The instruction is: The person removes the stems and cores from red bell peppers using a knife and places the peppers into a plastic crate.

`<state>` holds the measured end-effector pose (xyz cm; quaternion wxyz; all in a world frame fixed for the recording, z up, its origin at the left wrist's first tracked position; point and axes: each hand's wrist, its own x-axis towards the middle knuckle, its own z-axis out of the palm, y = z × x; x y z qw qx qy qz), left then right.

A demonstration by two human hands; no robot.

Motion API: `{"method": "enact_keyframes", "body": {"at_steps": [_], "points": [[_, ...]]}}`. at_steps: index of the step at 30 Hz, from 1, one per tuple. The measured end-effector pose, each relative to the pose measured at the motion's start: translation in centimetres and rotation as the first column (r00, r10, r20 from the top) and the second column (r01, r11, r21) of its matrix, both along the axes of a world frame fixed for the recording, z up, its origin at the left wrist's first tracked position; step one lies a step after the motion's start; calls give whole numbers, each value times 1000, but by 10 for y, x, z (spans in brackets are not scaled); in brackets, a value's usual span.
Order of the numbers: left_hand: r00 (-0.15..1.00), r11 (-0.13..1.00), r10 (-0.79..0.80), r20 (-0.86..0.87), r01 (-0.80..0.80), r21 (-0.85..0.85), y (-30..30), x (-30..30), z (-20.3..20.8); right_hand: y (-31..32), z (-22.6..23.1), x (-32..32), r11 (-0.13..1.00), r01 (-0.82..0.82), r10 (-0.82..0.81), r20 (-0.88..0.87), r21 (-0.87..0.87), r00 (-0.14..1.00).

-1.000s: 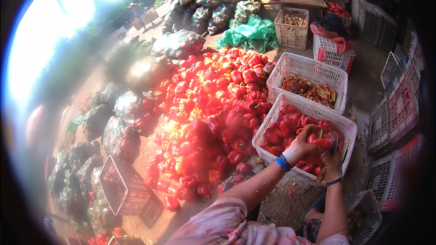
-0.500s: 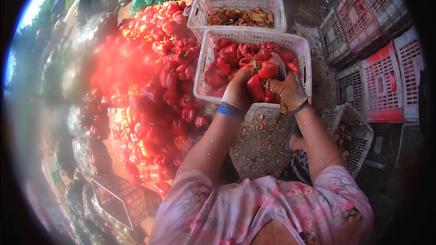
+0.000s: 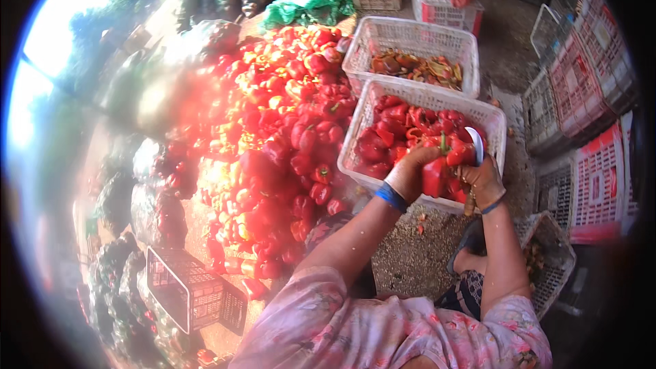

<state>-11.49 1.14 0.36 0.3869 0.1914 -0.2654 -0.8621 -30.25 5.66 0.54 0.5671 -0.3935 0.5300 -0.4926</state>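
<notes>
My left hand, with a blue band at the wrist, is closed around a red bell pepper that has a green stem. In my right hand is a knife with a curved, pale blade, which stands up beside the pepper. The fingers of the right hand are curled close to the pepper; the knife's handle is hidden in the grip. Both hands are over the near edge of a white plastic crate holding cut red peppers.
Left of the crate lies a large heap of red peppers. A second white crate with pepper scraps stands behind. Stacked crates line the right side. An empty-looking crate lies tipped at lower left, near filled mesh bags.
The whole scene has shifted right and down in the picture as my view turned left. My hands still hold the pepper and the knife over the crate.
</notes>
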Motion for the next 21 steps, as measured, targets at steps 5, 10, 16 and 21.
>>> {"method": "enact_keyframes", "body": {"at_steps": [5,10,16,21], "points": [[985,957,157,66,-169,235,9,-7,-19,15,-1,33,900,-75,-241,-633,-429,736],[917,957,250,309,-283,66,15,-21,-9,7,-32,10,913,28,-303,-630,-407,715],[898,967,247,365,-206,-147,9,-20,-18,2,-17,7,975,59,-193,-679,-216,708],[874,965,248,418,-186,-182,11,-15,0,-12,-63,-17,932,50,-244,-516,-360,821]]}}
